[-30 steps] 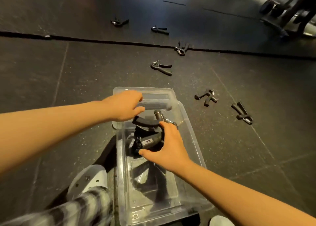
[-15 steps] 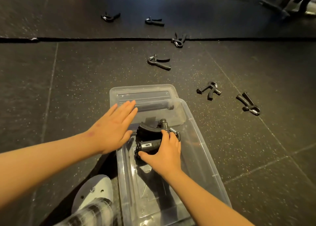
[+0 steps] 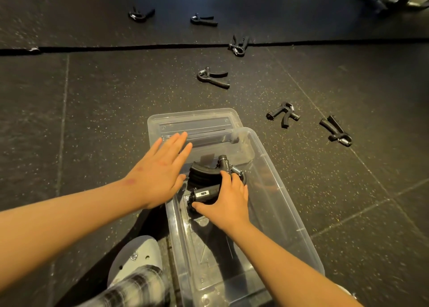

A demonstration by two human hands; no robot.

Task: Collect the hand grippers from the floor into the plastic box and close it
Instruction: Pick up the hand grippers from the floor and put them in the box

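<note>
Floor station: box, lid, grippers.
One hand gripper (image 3: 204,179) lies in the far end of the plastic box (image 3: 281,190). The lid (image 3: 185,123) is behind (box overlaps it). Two floor grippers (image 3: 283,116) lie to the right, four further grippers (image 3: 213,78) beyond.

Under the right hand (image 3: 228,202), part of the hand gripper (image 3: 204,179) is covered. The left hand (image 3: 157,176) hides a rim corner of the plastic box (image 3: 282,204). Below it, a checked trouser leg (image 3: 137,288) is blurred and cut by the bottom edge.
</note>
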